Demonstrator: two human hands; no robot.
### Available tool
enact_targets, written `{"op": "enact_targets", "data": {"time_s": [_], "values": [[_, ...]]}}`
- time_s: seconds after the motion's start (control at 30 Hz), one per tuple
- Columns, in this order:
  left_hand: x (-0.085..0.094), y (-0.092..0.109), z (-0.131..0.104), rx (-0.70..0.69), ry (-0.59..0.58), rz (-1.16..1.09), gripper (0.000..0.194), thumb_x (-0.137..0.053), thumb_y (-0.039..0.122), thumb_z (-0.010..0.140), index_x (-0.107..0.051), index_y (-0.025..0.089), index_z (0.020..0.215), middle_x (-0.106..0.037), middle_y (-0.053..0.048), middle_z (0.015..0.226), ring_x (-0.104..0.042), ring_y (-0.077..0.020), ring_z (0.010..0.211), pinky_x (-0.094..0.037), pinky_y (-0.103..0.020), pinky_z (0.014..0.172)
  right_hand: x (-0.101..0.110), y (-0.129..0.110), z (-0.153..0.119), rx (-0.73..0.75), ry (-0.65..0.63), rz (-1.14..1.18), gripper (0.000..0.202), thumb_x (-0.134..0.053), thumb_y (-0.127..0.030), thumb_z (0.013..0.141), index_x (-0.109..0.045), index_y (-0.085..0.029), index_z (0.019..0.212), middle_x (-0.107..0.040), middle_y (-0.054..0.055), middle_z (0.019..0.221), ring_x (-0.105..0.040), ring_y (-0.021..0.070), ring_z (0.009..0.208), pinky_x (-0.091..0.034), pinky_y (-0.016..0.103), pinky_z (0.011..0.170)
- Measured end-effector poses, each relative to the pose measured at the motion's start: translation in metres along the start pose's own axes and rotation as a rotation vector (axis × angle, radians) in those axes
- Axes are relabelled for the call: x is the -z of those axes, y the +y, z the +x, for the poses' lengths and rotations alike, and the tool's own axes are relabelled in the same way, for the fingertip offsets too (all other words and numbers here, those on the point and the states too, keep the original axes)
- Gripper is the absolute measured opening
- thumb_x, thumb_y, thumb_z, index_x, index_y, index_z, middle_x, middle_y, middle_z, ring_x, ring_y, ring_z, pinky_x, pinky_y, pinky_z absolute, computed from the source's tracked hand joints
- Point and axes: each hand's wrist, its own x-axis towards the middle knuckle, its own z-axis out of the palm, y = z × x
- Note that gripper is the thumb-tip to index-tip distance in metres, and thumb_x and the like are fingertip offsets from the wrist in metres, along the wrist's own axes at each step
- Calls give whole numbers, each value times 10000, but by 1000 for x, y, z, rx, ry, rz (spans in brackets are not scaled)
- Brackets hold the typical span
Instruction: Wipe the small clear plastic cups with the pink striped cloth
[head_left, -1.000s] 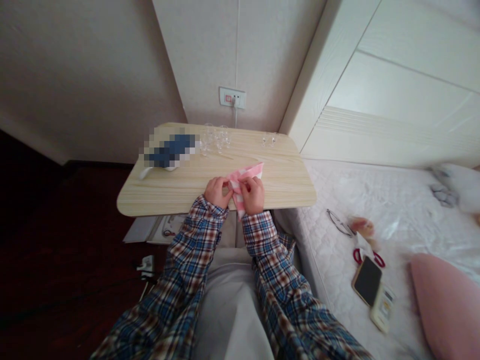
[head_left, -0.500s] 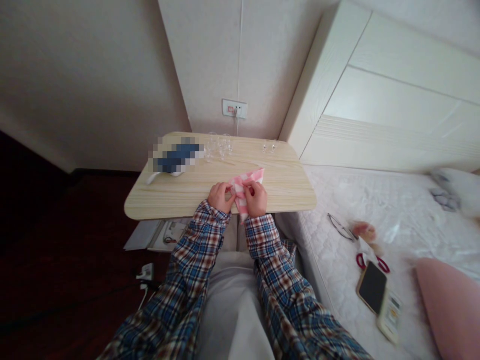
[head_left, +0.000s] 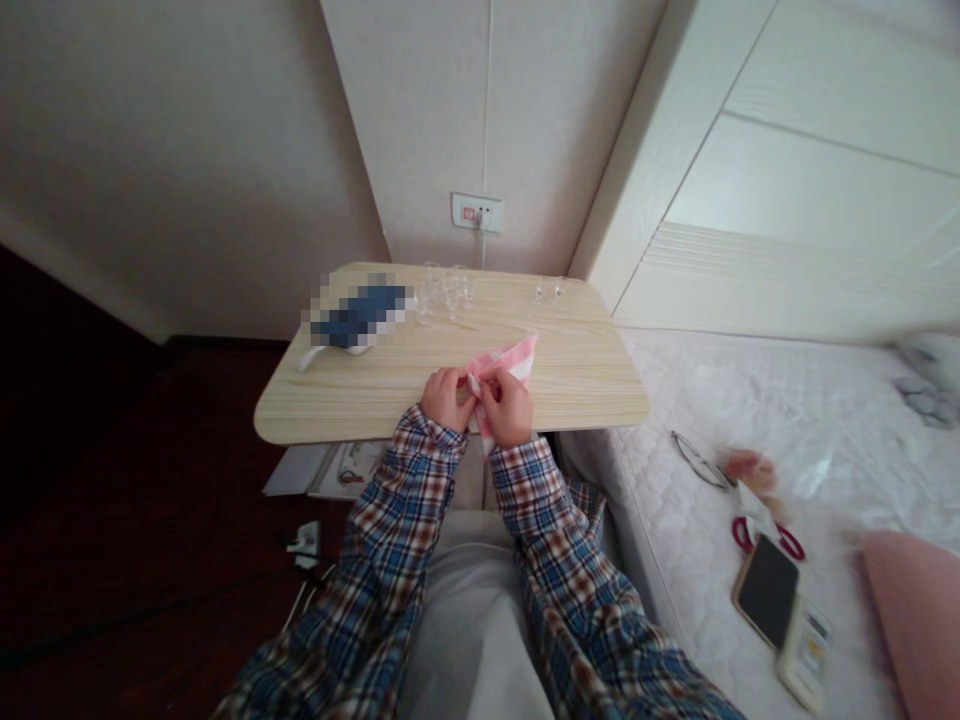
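A pink-and-white checked cloth (head_left: 523,352) lies over the front part of a pale wood-grain table (head_left: 360,400), one corner hanging past the near edge. My left hand (head_left: 445,400) pinches it at its left side between thumb and fingers. Close beside, my right hand (head_left: 511,408) is closed on the cloth near its middle, where a small fold stands up between the fingertips. The two hands almost meet. Part of the cloth is hidden under the right hand.
Several small clear cups (head_left: 450,290) stand at the table's back, with two more small clear cups (head_left: 559,290) farther right. A blurred-out blue object (head_left: 364,315) lies back left. On the bed to the right are glasses (head_left: 697,460), red-handled scissors (head_left: 791,543), a phone (head_left: 766,590) and a remote (head_left: 806,655).
The right thumb and fingers have drawn toward the left hand, gathering the cloth's middle into a raised fold. The camera view has turned slightly left.
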Motion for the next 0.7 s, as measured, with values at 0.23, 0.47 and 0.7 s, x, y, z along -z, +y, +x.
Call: {"op": "enact_targets", "data": {"time_s": [0.23, 0.47, 0.7], "values": [[2, 1, -2, -23, 18, -1, 201, -606, 200, 641, -525, 172, 824, -572, -50, 825, -518, -201, 809, -443, -291, 698, 0, 2, 1, -26, 22, -13, 143, -407, -223, 794, -538, -199, 849, -584, 0, 701, -521, 131, 652, -356, 221, 582], [3, 0, -1, -55, 29, -20, 215, -613, 196, 633, -534, 166, 831, -574, -48, 803, -525, -195, 787, -448, -295, 683, 2, 4, 2, -56, 63, 2, 154, -393, -223, 796, -527, -190, 864, -580, 1, 709, -516, 122, 641, -367, 217, 586], [2, 0, -2, -54, 34, -34, 228, -609, 207, 642, -540, 167, 856, -574, -46, 808, -526, -183, 763, -450, -285, 680, 0, 5, 2, -95, 80, 19, 159, -390, -241, 797, -527, -195, 863, -565, -13, 675, -509, 117, 618, -371, 215, 579]]}}
